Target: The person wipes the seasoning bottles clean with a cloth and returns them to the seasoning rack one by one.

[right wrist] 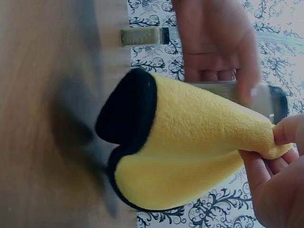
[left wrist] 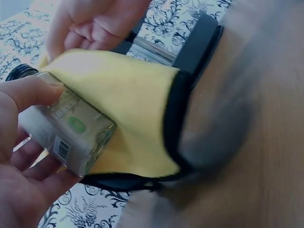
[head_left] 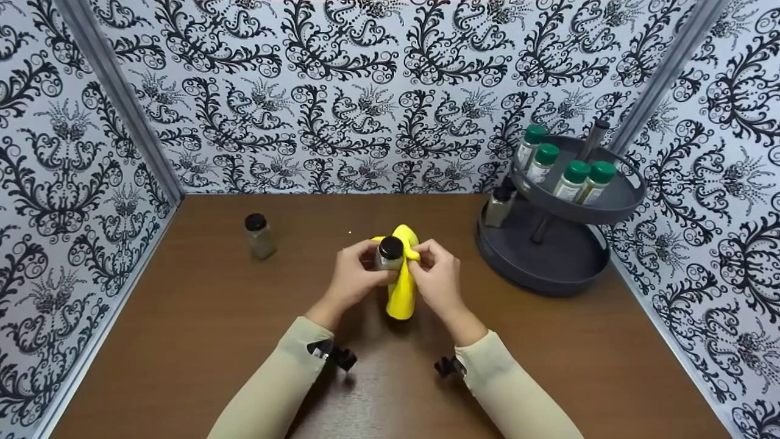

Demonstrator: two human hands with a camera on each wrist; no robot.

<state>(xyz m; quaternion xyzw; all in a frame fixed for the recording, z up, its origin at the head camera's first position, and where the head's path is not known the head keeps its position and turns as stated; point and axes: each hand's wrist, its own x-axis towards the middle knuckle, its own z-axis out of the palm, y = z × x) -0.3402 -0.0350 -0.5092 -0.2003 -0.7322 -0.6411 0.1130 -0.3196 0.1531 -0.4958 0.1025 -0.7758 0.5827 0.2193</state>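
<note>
My left hand (head_left: 356, 272) grips a glass spice jar (left wrist: 76, 124) with a black lid, its fingers and thumb wrapped around the sides. A label with a green mark and a barcode shows on the jar in the left wrist view. From my right hand (head_left: 436, 274) hangs a yellow cloth (right wrist: 204, 123) with black edging, its upper part pinched between thumb and fingers. The cloth drapes down right beside the jar, overlapping it in the wrist views. Both hands are close together above the middle of the table.
Another black-lidded jar (head_left: 260, 236) stands on the brown table (head_left: 201, 341) at the left. A dark two-tier rack (head_left: 542, 268) at the right holds several green-lidded jars (head_left: 573, 180) on top and a black-lidded jar (head_left: 499, 207) below. Patterned walls (head_left: 341, 97) enclose the table.
</note>
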